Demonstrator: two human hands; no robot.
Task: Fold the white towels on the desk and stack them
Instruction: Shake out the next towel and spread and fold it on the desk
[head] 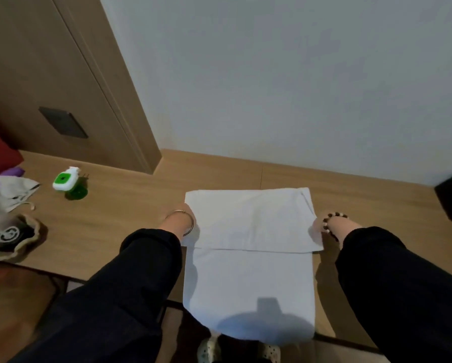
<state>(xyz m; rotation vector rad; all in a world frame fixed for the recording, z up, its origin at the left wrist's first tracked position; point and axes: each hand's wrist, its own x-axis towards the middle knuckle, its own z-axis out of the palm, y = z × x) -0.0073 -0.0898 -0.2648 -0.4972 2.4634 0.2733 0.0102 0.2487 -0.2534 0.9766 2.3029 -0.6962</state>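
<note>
white towel (pixel 248 271) lying flat on the wooden desk (pixel 130 203), its near end reaching past the desk's front edge, its far part folded back as an upper layer. left hand (pixel 182 215) meets that layer's left edge, right hand (pixel 323 227) its right edge. the cloth hides both hands' fingers, so whether they grip cannot be told. a green-and-white bottle (pixel 64 179) lies far left.
</note>
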